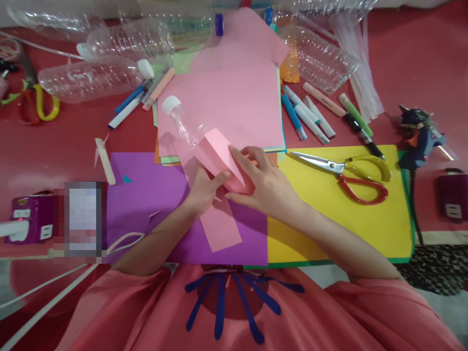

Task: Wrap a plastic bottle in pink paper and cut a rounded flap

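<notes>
Hands meet at centre: left hand (204,187) and right hand (265,187) both pinch a pink paper strip (219,156) curled round a clear plastic bottle (185,124), cap toward eleven o'clock, above purple card (146,195). Even tension likely keeps the wrap square.

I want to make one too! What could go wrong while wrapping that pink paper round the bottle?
The pink paper is only held by the left hand and right hand, so it might spring open or crease. The round bottle could roll away. The scissors point toward the right hand; it might bump the tips.
</notes>
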`<state>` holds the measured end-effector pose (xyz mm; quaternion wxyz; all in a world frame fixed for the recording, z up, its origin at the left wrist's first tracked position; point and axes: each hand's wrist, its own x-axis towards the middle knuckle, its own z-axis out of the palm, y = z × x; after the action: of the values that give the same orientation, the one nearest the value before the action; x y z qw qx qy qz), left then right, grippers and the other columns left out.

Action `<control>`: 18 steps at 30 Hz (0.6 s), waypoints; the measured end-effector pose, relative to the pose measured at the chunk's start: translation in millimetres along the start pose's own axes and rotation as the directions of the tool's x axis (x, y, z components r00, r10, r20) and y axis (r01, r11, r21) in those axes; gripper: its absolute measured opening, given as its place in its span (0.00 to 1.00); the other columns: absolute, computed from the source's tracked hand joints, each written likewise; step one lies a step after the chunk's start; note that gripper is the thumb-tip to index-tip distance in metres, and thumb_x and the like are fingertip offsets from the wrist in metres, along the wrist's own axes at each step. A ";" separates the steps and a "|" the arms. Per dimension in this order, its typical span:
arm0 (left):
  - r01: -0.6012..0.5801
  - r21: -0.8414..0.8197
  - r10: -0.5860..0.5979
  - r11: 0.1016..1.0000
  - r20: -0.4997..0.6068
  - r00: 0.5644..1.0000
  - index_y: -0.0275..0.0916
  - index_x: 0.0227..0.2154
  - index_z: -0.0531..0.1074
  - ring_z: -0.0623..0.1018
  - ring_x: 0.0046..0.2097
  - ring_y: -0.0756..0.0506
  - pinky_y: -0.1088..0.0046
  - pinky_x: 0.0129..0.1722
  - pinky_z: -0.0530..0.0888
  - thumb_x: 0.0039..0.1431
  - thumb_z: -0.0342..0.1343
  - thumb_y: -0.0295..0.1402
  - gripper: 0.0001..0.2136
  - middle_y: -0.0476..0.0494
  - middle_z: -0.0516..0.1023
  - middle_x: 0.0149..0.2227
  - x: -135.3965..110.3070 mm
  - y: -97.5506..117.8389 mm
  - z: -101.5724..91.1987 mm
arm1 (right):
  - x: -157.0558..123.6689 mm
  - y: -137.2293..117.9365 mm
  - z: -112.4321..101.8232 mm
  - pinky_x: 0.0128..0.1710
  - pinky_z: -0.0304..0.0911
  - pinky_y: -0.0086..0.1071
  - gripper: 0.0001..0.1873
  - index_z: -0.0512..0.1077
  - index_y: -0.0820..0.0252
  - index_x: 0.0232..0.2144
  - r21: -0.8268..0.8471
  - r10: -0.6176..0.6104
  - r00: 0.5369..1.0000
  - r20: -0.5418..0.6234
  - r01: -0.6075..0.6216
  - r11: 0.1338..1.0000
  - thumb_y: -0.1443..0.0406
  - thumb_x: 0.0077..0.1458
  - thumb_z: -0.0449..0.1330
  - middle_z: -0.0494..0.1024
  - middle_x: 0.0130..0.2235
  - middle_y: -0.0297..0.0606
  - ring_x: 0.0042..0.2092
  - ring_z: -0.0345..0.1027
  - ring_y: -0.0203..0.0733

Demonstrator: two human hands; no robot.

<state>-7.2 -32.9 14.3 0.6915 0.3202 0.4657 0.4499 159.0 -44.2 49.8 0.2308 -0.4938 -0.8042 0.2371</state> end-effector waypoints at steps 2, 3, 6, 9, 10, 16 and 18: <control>0.002 -0.029 -0.002 1.000 0.002 1.000 0.45 0.51 0.61 0.71 0.60 0.38 0.55 0.61 0.67 0.40 0.72 0.43 0.36 0.43 0.72 0.53 -0.8 0.8 2.9 | -1.3 -4.4 1.6 0.49 0.72 0.50 0.39 0.55 0.59 0.67 -0.090 0.023 0.999 0.029 -0.020 0.996 0.54 0.58 0.59 0.68 0.56 0.52 0.54 0.67 0.56; -0.005 -0.040 0.006 0.999 0.000 1.000 0.45 0.52 0.61 0.71 0.60 0.38 0.55 0.61 0.66 0.40 0.72 0.42 0.36 0.42 0.71 0.54 -1.2 0.9 4.1 | -2.0 -7.1 3.2 0.48 0.72 0.51 0.39 0.54 0.59 0.67 -0.122 0.038 0.999 0.034 -0.034 0.992 0.55 0.58 0.59 0.68 0.56 0.53 0.53 0.67 0.56; -0.024 -0.071 0.025 0.997 0.002 1.000 0.44 0.50 0.63 0.72 0.59 0.40 0.56 0.62 0.66 0.42 0.71 0.38 0.32 0.43 0.73 0.52 -1.9 1.1 7.4 | -3.0 -12.6 6.1 0.45 0.73 0.52 0.40 0.49 0.60 0.69 -0.158 0.072 0.997 0.038 -0.066 0.985 0.59 0.58 0.57 0.68 0.58 0.56 0.52 0.68 0.58; -0.062 -0.132 0.066 0.989 0.024 0.998 0.46 0.44 0.68 0.73 0.57 0.41 0.60 0.59 0.69 0.40 0.68 0.33 0.25 0.49 0.77 0.46 -0.5 4.1 8.5 | 0.3 -5.5 -3.5 0.46 0.73 0.51 0.42 0.44 0.56 0.70 -0.108 0.050 0.996 0.071 -0.043 0.993 0.62 0.58 0.56 0.67 0.61 0.53 0.54 0.69 0.58; -0.068 -0.169 0.073 0.983 0.024 0.997 0.47 0.41 0.69 0.74 0.56 0.42 0.62 0.57 0.70 0.41 0.66 0.32 0.21 0.50 0.77 0.44 0.6 6.1 8.1 | 2.8 0.1 -10.5 0.48 0.72 0.50 0.42 0.44 0.54 0.70 -0.080 0.032 0.995 0.098 -0.025 0.996 0.63 0.58 0.56 0.67 0.62 0.51 0.56 0.68 0.57; 0.133 -0.364 -0.162 0.922 -0.050 0.986 0.44 0.35 0.71 0.77 0.46 0.41 0.63 0.41 0.77 0.54 0.54 0.42 0.10 0.46 0.78 0.39 7.4 25.5 2.5 | 25.6 36.6 -61.4 0.62 0.60 0.53 0.39 0.53 0.55 0.68 0.021 -0.148 0.931 0.335 0.150 0.988 0.64 0.57 0.59 0.68 0.63 0.46 0.64 0.62 0.55; 0.167 -0.326 -0.188 0.930 -0.033 0.982 0.43 0.35 0.70 0.76 0.41 0.42 0.66 0.36 0.76 0.53 0.57 0.43 0.11 0.46 0.77 0.37 8.0 30.4 1.1 | 31.2 41.3 -69.3 0.65 0.51 0.60 0.34 0.56 0.54 0.67 -0.037 -0.197 0.908 0.371 0.227 0.973 0.67 0.59 0.57 0.67 0.64 0.45 0.65 0.60 0.55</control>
<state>-14.7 -13.7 38.1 0.7570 0.1451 0.4349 0.4655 216.5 11.2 83.1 0.0821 -0.3597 -0.8906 0.2659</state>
